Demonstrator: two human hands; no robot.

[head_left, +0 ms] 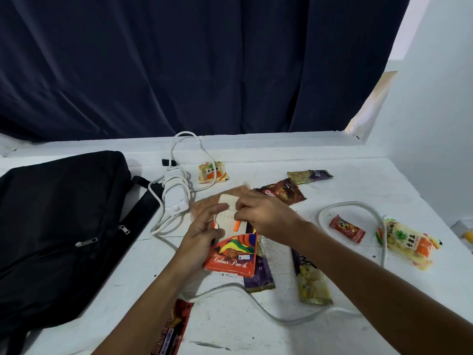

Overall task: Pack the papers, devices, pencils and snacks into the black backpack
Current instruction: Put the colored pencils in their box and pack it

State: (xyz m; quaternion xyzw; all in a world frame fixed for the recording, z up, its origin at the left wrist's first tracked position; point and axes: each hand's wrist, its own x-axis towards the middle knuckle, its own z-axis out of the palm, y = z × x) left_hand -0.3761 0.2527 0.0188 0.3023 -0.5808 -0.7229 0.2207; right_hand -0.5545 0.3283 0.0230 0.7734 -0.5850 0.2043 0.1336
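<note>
Nearest us a red snack wrapper (176, 326) lies on the white table (332, 336). Above it our left hand (202, 237) grips the orange pencil box (234, 254) by its side, while our right hand (261, 213) pinches the box's open flap (227, 203). Snacks lie around; the black backpack (61, 226) lies left, zipped, beside a white charger (175, 196).

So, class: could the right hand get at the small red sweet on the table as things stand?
Probably not at once: the right hand is pinching the flap of the pencil box. Once it lets go, the way looks free. The red sweet lies in the open, with only the white cable curving round it.
</note>
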